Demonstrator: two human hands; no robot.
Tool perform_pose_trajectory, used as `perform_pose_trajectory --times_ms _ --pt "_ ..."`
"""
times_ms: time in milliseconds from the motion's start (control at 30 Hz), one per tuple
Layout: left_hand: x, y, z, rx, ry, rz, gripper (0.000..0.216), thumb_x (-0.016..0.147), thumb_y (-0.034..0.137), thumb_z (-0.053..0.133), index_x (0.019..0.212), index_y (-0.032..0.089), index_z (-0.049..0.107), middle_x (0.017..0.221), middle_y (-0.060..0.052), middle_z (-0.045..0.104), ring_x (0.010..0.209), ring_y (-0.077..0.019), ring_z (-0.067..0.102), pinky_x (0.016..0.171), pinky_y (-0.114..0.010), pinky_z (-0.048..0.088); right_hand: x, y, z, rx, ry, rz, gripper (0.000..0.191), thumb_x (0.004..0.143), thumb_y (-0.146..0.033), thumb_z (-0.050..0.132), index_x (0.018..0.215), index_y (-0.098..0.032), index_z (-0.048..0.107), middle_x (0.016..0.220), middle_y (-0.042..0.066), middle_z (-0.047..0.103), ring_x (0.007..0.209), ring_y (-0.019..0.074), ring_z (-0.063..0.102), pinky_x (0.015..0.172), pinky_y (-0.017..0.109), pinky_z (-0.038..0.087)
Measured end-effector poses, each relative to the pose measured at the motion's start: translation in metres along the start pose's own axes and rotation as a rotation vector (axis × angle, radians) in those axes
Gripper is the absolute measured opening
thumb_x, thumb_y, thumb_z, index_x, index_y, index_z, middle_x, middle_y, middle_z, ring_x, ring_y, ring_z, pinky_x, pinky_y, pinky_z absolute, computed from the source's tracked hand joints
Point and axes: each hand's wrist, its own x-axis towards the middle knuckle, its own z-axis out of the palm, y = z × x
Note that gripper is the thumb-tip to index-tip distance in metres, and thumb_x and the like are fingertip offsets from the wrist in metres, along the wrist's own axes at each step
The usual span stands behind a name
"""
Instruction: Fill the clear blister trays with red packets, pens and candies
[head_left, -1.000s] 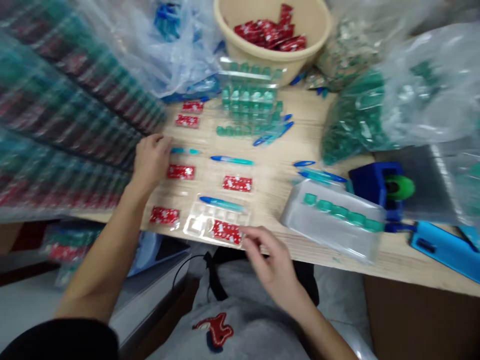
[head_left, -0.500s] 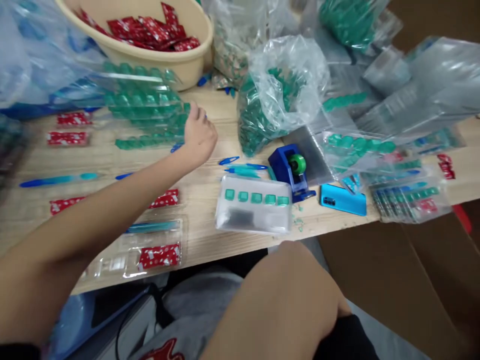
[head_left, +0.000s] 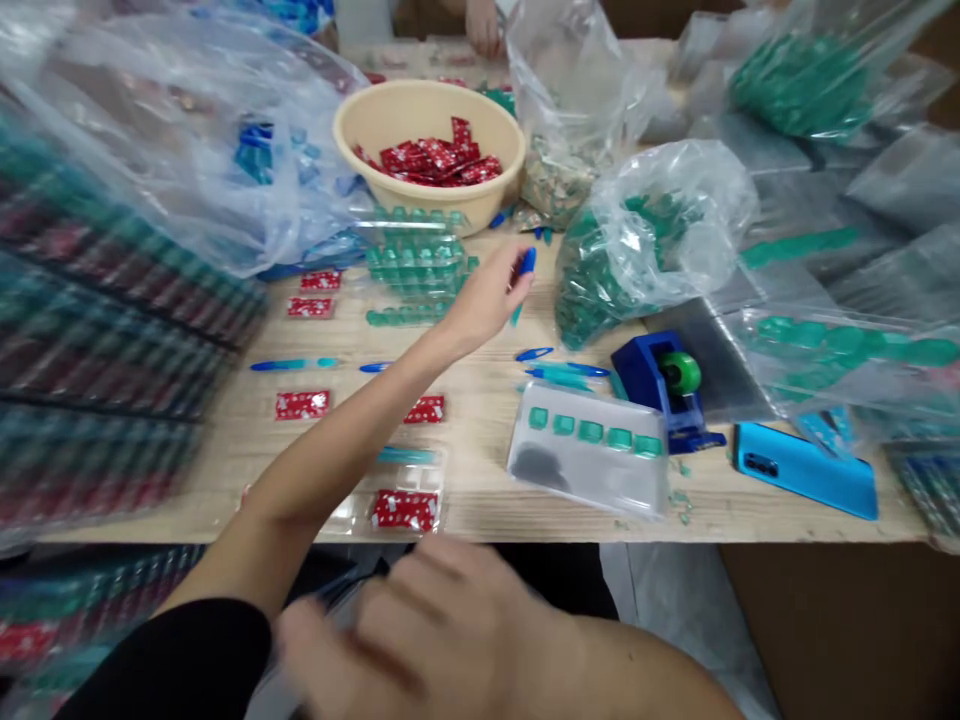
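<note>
My left hand [head_left: 491,300] reaches over the middle of the table, its fingers closed on a slim blue-and-teal pen-like stick [head_left: 528,261]. The stick's blue end stands up past the fingers, and a teal part shows below them. Beside the hand lie clear trays of green cubes [head_left: 416,265]. More blue-and-teal sticks [head_left: 566,375] rest just to its right. My right hand [head_left: 442,630] is low in front of my body, below the table edge; motion smears its fingers. A clear tray [head_left: 589,490] bearing a row of green cubes sits nearby.
A cream basin [head_left: 352,125] with red packets stands at the back. Right of it are a bag of green pieces [head_left: 600,270], a blue tape dispenser [head_left: 637,365] and a blue phone [head_left: 810,475]. Stacked filled packs [head_left: 112,380] rise at left. Another person's hand [head_left: 484,25] shows far back.
The view has swung left, bringing the stacked packs into sight. My left hand now holds a blue-and-teal stick. My right hand has come into view near my body.
</note>
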Motion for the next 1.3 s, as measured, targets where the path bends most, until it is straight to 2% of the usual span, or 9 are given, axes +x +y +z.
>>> perform_pose_trajectory --times_ms 67,200,333,500,700,833,967,1133,1300 --pt "-0.023 -0.005 -0.052 -0.112 0.129 -0.097 0.036 0.095 0.032 0.051 0.130 0.027 0.045 0.101 -0.005 0.064 0.088 -0.0189 0.067 0.077 -0.034 0.056 -0.006 0.016 -0.004 -0.047 0.087 -0.067 0.030 0.100 -0.019 0.036 0.113 -0.012 0.062 0.065 -0.001 0.063 0.058 0.0124 0.056 0.054 0.026 0.047" --pt "-0.123 -0.032 -0.156 -0.110 0.489 -0.423 0.034 0.095 0.045 0.051 0.126 0.037 0.042 0.103 -0.003 0.063 0.094 -0.0193 0.068 0.077 -0.035 0.060 -0.032 0.042 0.013 -0.067 0.096 0.162 0.028 0.096 -0.009 0.044 0.120 -0.014 0.057 0.072 0.002 0.068 0.061 0.0147 0.061 0.059 0.028 0.050" --pt "-0.240 -0.058 -0.203 -0.060 0.751 -0.672 0.033 0.087 0.051 0.058 0.110 0.030 0.047 0.087 -0.001 0.059 0.080 -0.0159 0.066 0.073 -0.032 0.060 -0.052 0.051 0.036 -0.042 0.058 0.200 0.031 0.095 -0.009 0.049 0.124 -0.018 0.057 0.083 0.005 0.073 0.070 0.0169 0.069 0.064 0.028 0.054" --pt "-0.301 -0.078 -0.194 0.174 0.699 -0.862 0.025 0.086 0.035 0.056 0.106 0.022 0.049 0.080 0.000 0.056 0.073 -0.0154 0.062 0.074 -0.031 0.056 -0.050 0.050 0.044 -0.087 0.020 0.180 0.027 0.096 -0.011 0.049 0.120 -0.017 0.059 0.086 0.007 0.074 0.073 0.0168 0.071 0.065 0.026 0.055" --pt "-0.301 -0.076 -0.182 0.347 0.545 -0.915 0.019 0.081 0.026 0.062 0.098 0.017 0.062 0.100 -0.010 0.061 0.103 -0.0272 0.057 0.101 -0.046 0.043 -0.047 0.050 0.045 -0.144 -0.002 0.188 0.023 0.097 -0.012 0.049 0.117 -0.014 0.059 0.086 0.007 0.071 0.072 0.0146 0.068 0.068 0.026 0.054" --pt "-0.304 -0.072 -0.176 0.429 0.446 -0.920 0.023 0.083 0.026 0.062 0.105 0.018 0.063 0.118 -0.014 0.058 0.118 -0.0308 0.050 0.109 -0.049 0.034 -0.050 0.049 0.060 -0.221 -0.058 0.109 0.018 0.095 -0.021 0.057 0.111 -0.015 0.063 0.100 0.013 0.070 0.089 0.0217 0.066 0.074 0.035 0.054" --pt "-0.308 -0.069 -0.172 0.517 0.429 -0.871 0.028 0.088 0.026 0.058 0.114 0.016 0.060 0.125 -0.016 0.054 0.122 -0.0303 0.049 0.111 -0.049 0.033 -0.058 0.054 0.076 -0.287 -0.153 0.008 0.019 0.096 -0.025 0.055 0.109 -0.016 0.065 0.118 0.017 0.065 0.110 0.0278 0.061 0.091 0.046 0.052" --pt "-0.306 -0.051 -0.167 0.481 0.480 -0.712 0.026 0.094 0.032 0.051 0.115 0.019 0.059 0.130 -0.015 0.051 0.128 -0.0276 0.047 0.113 -0.047 0.035 -0.066 0.067 0.071 -0.358 -0.135 0.027 0.019 0.094 -0.013 0.053 0.107 -0.016 0.067 0.118 0.016 0.065 0.112 0.0265 0.060 0.094 0.046 0.051" --pt "-0.255 -0.037 -0.164 0.331 0.526 -0.535 0.026 0.094 0.035 0.051 0.114 0.020 0.061 0.136 -0.015 0.048 0.125 -0.0252 0.053 0.102 -0.041 0.049 -0.065 0.061 0.058 -0.340 -0.097 0.038 0.020 0.096 -0.022 0.051 0.108 -0.016 0.067 0.118 0.015 0.066 0.114 0.0254 0.061 0.095 0.046 0.054"
